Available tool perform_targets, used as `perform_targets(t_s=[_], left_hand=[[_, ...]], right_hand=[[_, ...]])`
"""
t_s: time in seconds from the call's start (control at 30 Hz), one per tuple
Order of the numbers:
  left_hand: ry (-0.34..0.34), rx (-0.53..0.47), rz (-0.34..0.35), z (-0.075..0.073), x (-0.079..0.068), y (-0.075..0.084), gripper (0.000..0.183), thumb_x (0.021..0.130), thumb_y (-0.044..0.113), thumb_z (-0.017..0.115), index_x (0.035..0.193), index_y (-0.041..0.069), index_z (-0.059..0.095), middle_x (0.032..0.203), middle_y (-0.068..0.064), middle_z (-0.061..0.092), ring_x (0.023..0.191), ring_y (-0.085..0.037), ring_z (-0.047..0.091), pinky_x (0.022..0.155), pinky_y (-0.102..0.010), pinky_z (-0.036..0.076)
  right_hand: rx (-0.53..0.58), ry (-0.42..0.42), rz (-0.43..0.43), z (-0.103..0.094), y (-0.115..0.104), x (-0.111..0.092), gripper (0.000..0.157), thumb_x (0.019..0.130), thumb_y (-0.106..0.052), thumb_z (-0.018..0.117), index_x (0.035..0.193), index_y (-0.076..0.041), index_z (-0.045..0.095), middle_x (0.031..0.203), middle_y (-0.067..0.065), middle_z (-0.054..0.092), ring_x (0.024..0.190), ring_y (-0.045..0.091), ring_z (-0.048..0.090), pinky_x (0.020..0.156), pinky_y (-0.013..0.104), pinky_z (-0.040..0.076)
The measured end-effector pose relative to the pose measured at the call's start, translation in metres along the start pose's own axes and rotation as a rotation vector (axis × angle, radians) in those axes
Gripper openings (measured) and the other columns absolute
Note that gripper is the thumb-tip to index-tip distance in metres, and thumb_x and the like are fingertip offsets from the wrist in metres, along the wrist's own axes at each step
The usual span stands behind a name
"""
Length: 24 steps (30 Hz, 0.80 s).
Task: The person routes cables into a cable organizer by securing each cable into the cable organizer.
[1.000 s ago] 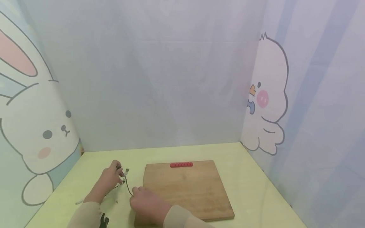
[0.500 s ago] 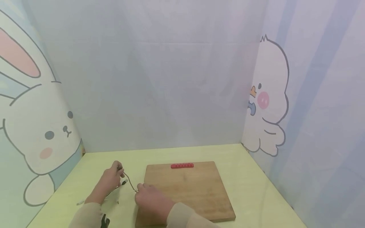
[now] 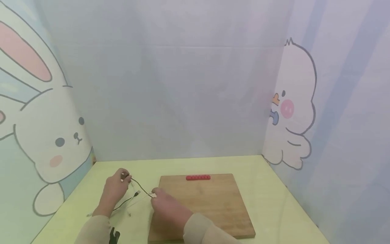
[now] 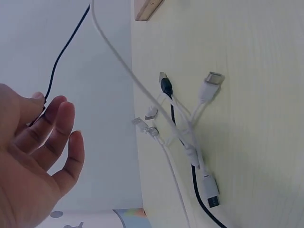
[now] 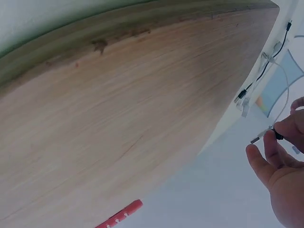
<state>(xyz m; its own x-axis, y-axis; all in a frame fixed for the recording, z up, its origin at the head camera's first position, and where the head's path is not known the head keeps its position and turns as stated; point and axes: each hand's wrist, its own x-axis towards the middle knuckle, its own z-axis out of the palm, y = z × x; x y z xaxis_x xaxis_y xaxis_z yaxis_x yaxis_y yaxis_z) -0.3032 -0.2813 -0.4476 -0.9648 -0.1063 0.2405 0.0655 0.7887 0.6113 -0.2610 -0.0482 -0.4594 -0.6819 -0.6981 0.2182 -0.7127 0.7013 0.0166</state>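
Above the table at left, my left hand (image 3: 115,188) pinches a thin black cable (image 4: 61,52) between thumb and index finger; its other fingers are loosely bent. The black cable spans the gap to my right hand (image 3: 170,206), over the left part of the cutting board. Thumb and fingers of my right hand (image 5: 285,175) pinch a black cable end together with a white cable (image 5: 287,90), whose USB plug (image 5: 258,138) sticks out past the fingertips. Below my left hand, several white connectors (image 4: 209,88) and a black USB plug (image 4: 166,86) lie tangled on the table.
A wooden cutting board (image 3: 207,206) lies on the pale yellow table (image 3: 268,203). Along its far edge is a red strip (image 3: 198,177) with notches. Cloth walls (image 3: 182,101) with cartoon animals enclose the table on the back and sides.
My right hand has moved right and up, farther over the board, drawing the black cable out straighter. My left hand keeps its pinch, slightly raised. Cable ends on the table show more.
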Motion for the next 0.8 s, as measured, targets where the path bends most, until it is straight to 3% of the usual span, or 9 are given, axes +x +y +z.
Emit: perform_targets(t_s=[0.1, 0.17, 0.3, 0.43, 0.67, 0.8], left_hand=[[0.053, 0.011, 0.034, -0.007, -0.001, 0.005, 0.027, 0.101, 0.023, 0.051, 0.121, 0.005, 0.054, 0.112, -0.019, 0.069, 0.087, -0.026, 0.069, 0.064, -0.034, 0.053], [0.082, 0.022, 0.061, -0.012, -0.002, 0.011, 0.025, 0.101, 0.025, 0.052, 0.118, 0.007, 0.057, 0.111, -0.018, 0.070, 0.090, -0.029, 0.068, 0.065, -0.035, 0.053], [0.122, 0.048, 0.122, -0.024, -0.001, 0.027, 0.020, 0.100, 0.026, 0.055, 0.112, 0.011, 0.060, 0.108, -0.015, 0.071, 0.090, -0.029, 0.068, 0.065, -0.037, 0.052], [0.147, 0.067, 0.171, -0.032, -0.002, 0.044, 0.016, 0.098, 0.024, 0.058, 0.109, 0.012, 0.061, 0.103, -0.012, 0.072, 0.088, -0.027, 0.068, 0.064, -0.035, 0.052], [0.181, 0.074, 0.253, -0.040, -0.007, 0.067, 0.011, 0.098, 0.024, 0.059, 0.105, 0.015, 0.062, 0.097, -0.006, 0.073, 0.071, -0.015, 0.062, 0.059, -0.029, 0.046], [0.143, 0.012, 0.273, -0.044, -0.008, 0.080, 0.012, 0.098, 0.030, 0.058, 0.104, 0.020, 0.064, 0.095, 0.000, 0.073, 0.074, -0.013, 0.063, 0.062, -0.029, 0.047]], right_hand=[[0.045, -0.004, 0.007, 0.002, -0.003, -0.001, 0.025, 0.076, -0.022, 0.075, 0.098, -0.016, 0.066, 0.141, 0.003, 0.046, 0.116, 0.011, 0.054, 0.096, 0.017, 0.048], [0.060, 0.006, -0.011, 0.003, -0.006, -0.002, 0.040, 0.068, -0.030, 0.079, 0.102, -0.017, 0.064, 0.143, 0.002, 0.043, 0.113, 0.010, 0.054, 0.093, 0.015, 0.048], [0.003, 0.034, -0.082, 0.004, -0.012, 0.001, 0.049, 0.063, -0.034, 0.079, 0.106, -0.020, 0.061, 0.142, 0.003, 0.042, 0.106, 0.010, 0.056, 0.082, 0.010, 0.047], [-0.078, 0.058, -0.113, 0.006, -0.014, 0.008, 0.032, 0.078, -0.024, 0.072, 0.110, -0.022, 0.063, 0.139, 0.005, 0.048, 0.103, 0.013, 0.059, 0.082, 0.012, 0.049], [-0.061, 0.007, 0.015, 0.011, -0.014, 0.012, 0.050, 0.088, -0.027, 0.065, 0.137, -0.027, 0.051, 0.148, 0.009, 0.041, 0.120, 0.020, 0.055, 0.089, 0.026, 0.053], [-0.075, 0.030, 0.006, 0.014, -0.011, 0.006, 0.048, 0.091, -0.031, 0.062, 0.137, -0.024, 0.049, 0.140, 0.002, 0.050, 0.119, 0.019, 0.054, 0.097, 0.030, 0.050]])
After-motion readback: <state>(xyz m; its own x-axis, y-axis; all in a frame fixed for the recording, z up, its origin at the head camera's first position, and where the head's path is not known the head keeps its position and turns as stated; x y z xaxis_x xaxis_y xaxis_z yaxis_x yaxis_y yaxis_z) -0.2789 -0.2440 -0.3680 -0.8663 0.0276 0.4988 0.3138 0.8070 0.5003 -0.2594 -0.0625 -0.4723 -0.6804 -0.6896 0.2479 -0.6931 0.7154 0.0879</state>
